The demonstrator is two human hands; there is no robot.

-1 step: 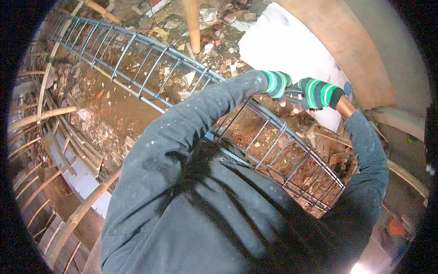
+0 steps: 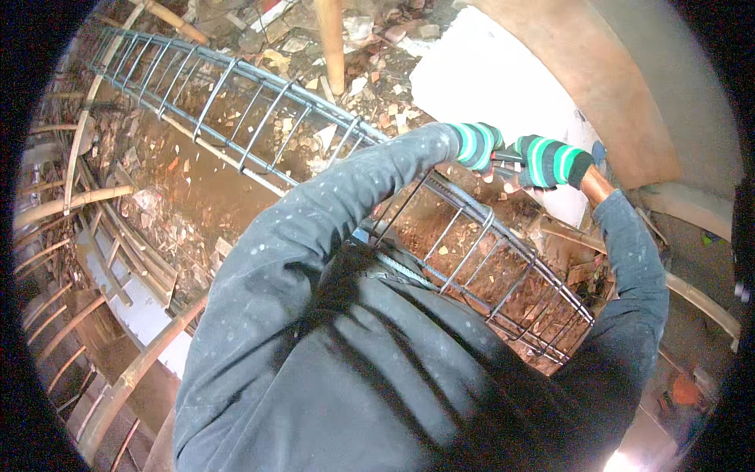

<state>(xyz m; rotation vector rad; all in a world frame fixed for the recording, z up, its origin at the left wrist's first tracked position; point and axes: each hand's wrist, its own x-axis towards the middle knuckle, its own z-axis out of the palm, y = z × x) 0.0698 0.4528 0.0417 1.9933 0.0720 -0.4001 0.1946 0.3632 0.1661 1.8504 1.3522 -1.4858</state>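
Observation:
Both my hands are held close together over the far side of a rebar cage (image 2: 480, 211), each in a green, black and white striped glove with the fingertips bare. My left hand (image 2: 476, 148) is closed, its fingers curled down near the upper bars. My right hand (image 2: 550, 161) is also closed, gripping a slim dark object (image 2: 507, 161) that lies across the gap to my left hand. Its kind cannot be made out. Whether my left fingers also hold it is hidden. The cage slants from far left to near right, and my body and left arm cover its middle.
Reddish soil with broken tile and rubble (image 2: 197, 185) lies under the cage. A bamboo post (image 2: 330, 47) stands beyond it. A bright white sheet (image 2: 487, 79) and a curved brown panel (image 2: 621, 94) are at the far right. Bamboo poles (image 2: 145, 370) crowd the left.

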